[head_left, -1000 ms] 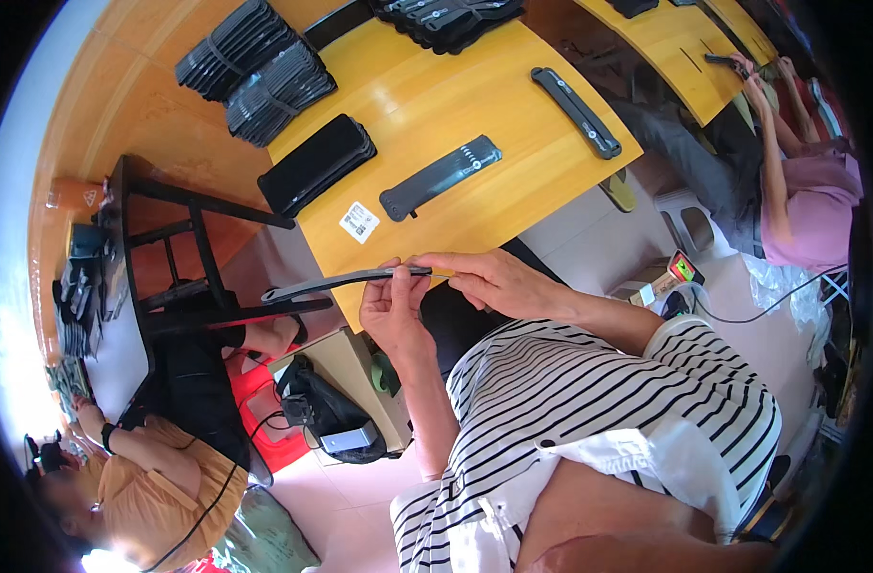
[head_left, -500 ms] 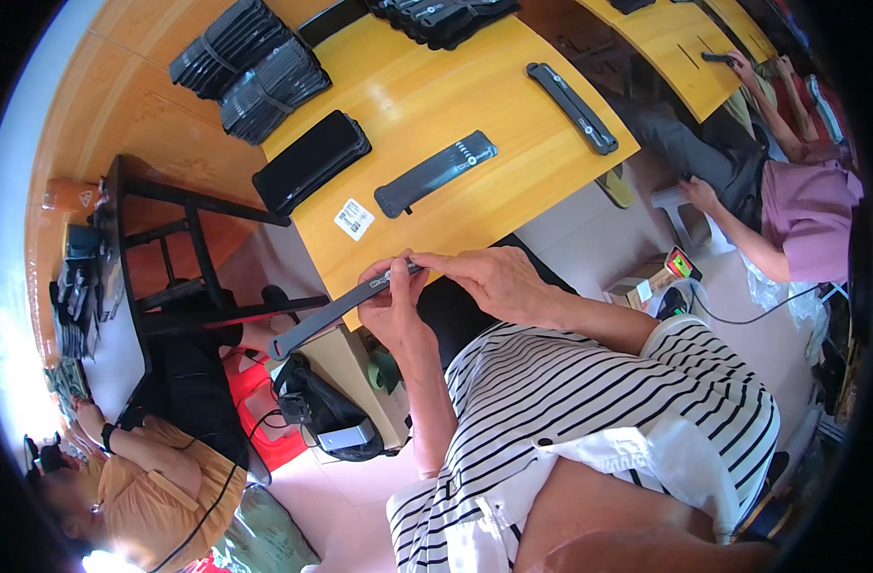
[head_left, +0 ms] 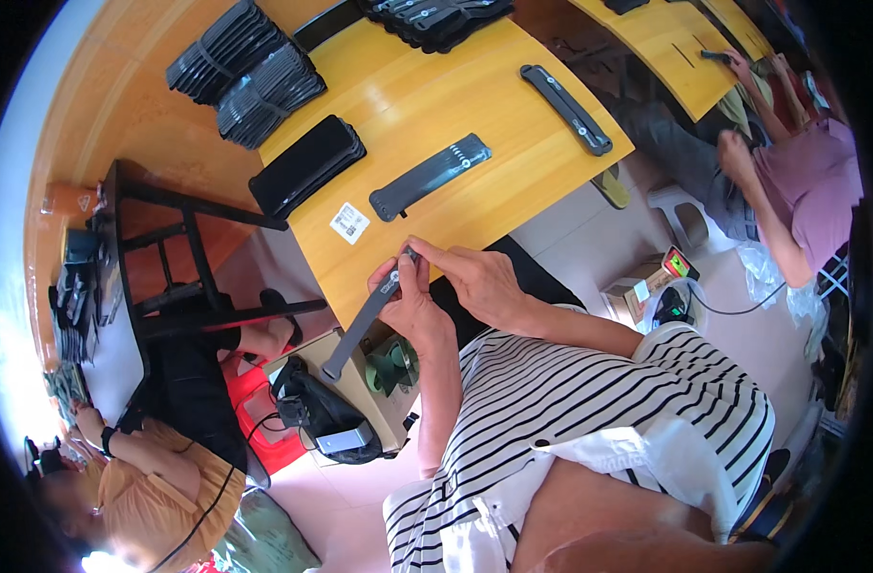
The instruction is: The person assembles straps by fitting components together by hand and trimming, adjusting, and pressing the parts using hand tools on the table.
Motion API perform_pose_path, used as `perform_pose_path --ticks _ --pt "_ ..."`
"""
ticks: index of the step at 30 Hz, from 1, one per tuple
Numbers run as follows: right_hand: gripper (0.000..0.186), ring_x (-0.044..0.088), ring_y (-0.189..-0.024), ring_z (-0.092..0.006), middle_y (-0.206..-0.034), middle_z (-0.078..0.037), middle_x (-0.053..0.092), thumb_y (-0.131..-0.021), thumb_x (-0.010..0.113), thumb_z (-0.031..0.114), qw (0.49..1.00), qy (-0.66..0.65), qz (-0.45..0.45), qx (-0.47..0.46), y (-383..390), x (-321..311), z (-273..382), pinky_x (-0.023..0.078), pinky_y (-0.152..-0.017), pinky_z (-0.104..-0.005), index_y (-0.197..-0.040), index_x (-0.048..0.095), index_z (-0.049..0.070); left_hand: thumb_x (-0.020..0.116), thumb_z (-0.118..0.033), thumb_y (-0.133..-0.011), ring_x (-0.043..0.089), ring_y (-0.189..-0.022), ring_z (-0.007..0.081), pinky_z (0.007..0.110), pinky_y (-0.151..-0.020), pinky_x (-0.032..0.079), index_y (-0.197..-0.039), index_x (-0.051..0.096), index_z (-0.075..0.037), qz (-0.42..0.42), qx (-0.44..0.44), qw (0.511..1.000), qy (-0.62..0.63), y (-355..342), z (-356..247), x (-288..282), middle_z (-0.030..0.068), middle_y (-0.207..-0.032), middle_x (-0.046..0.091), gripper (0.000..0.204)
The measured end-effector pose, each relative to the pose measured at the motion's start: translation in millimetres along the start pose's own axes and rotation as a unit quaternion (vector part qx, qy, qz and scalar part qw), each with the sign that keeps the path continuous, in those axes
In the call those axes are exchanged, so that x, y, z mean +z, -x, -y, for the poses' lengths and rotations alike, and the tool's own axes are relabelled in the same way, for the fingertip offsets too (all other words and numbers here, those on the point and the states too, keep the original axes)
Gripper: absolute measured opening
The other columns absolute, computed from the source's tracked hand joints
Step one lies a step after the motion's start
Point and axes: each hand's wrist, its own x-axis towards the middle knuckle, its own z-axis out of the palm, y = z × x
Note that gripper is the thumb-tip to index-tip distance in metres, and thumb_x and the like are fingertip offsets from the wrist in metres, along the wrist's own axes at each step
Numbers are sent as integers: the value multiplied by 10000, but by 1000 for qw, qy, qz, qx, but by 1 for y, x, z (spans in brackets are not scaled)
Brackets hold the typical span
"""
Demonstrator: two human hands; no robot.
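A long dark grey strap [head_left: 362,329] with a rounded lower end and a pale printed mark slants down to the left, beyond the table's near edge. My left hand [head_left: 419,307] is closed round its upper part, the thumb lying on top. At that upper end, the fingers of my right hand [head_left: 487,286] pinch close to the left thumb; the exact grip is partly hidden. On the table, just beyond my hands, lies a flat dark strap in a clear sleeve [head_left: 431,179]. A white label sheet [head_left: 349,223] sits to its left.
The yellow wooden table [head_left: 379,272] carries a black stack [head_left: 307,167], banded bundles of sleeved straps [head_left: 269,95] and another dark strap [head_left: 566,110]. Below stand a cardboard box [head_left: 390,406] and black bag [head_left: 326,415]. Co-workers sit left [head_left: 169,492] and right [head_left: 809,186].
The strap's free end has swung down and toward the right, now hanging more steeply. Both hands stay together at its upper end. The co-worker on the right has raised a hand.
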Motion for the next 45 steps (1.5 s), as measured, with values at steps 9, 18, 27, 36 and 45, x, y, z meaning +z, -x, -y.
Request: perform_pose_path --ticks 9,18,27,36,45 --pt "501 555 -542 -184 -647 -71 540 -786 501 -25 997 -43 -69 0 3 19 -3 447 -481 -275 -1262 488 129 526 -21 -864 581 -950 206 287 -820 511 -949 431 -5 22 103 992 -66 4 4 6 172 -1015 552 129" --pt "517 529 -515 -179 -602 -48 482 -736 536 -12 994 58 -81 -41 -2 12 -3 442 -448 -289 -1238 507 108 491 -15 -880 587 -926 199 275 -808 509 -1068 478 24 21 38 998 -53 0 0 7 169 -1020 550 192" --pt "507 543 -532 -177 -620 -41 511 -739 529 -25 994 32 -102 -34 -4 21 -8 450 -449 -267 -1229 515 104 522 -21 -867 601 -890 202 272 -774 523 -1057 498 34 26 15 999 -28 -6 10 5 156 -989 577 200" --pt "464 515 -513 -167 -669 -60 554 -780 497 -42 987 -151 -49 -25 -8 12 -21 436 -476 -249 -1223 524 97 545 -27 -851 608 -840 184 264 -760 516 -995 543 40 77 37 988 -132 -14 -6 -6 128 -968 582 159" --pt "446 527 -511 -184 -591 -45 506 -750 528 -29 986 38 -108 -119 -19 3 -15 450 -446 -288 -1180 553 88 542 -22 -851 602 -701 136 241 -686 499 -959 564 50 50 146 967 -202 -2 -10 14 113 -859 608 132"
